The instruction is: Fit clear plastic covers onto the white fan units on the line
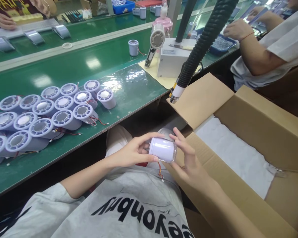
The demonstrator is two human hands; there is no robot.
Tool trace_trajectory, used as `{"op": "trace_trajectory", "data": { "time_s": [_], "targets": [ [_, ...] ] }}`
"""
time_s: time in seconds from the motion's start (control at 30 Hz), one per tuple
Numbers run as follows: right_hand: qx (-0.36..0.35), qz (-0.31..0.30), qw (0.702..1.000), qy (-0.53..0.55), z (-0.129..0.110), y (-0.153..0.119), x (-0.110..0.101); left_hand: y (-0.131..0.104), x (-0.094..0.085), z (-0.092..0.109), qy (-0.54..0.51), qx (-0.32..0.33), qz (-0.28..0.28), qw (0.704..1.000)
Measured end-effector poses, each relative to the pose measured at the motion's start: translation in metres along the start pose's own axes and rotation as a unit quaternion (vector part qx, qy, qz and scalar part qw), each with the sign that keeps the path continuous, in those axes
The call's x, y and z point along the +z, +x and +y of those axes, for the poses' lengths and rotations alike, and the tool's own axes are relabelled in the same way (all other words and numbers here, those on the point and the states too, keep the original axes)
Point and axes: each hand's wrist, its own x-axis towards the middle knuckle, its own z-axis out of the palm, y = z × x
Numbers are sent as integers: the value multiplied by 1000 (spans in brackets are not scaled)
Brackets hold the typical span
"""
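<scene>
A pale lilac cylindrical housing (162, 148) lies on its side in front of my body, with a clear cap on its right end. My left hand (136, 150) is closed around its left end, thumb below and fingers above. At the capped end, my right hand (188, 158) touches with thumb and fingertips, its fingers curved round the rim. Thin red and yellow wires (160, 170) with a small white plug dangle under the housing. Behind it a round translucent piece (167, 133) shows in part; I cannot tell what it rests on.
Several similar lilac housings (64, 102) with wires stand on the green bench (129, 87) at left. A cardboard box (238, 188) with white lining is open at right. A black hose with a metal tip (175, 96) hangs ahead. Co-workers' hands (239, 31) show beyond.
</scene>
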Motion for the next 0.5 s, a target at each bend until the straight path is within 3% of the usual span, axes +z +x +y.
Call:
{"op": "trace_trajectory", "data": {
  "time_s": [0.07,0.13,0.23,0.33,0.5],
  "targets": [
    [-31,-28,999,16,1,0,-2,0,-2,1,8,3,-11,1000],
    [44,-38,994,94,-1,1,-3,-1,-3,3,27,11,-25,999],
    [183,-41,947,260,-6,2,-2,-1,-5,6,61,34,-44,997],
    [219,-30,918,331,-9,1,-1,-3,-4,6,55,35,-49,997],
    [191,-23,947,258,-9,-3,0,-5,-3,-2,84,17,-50,995]
  ]
}}
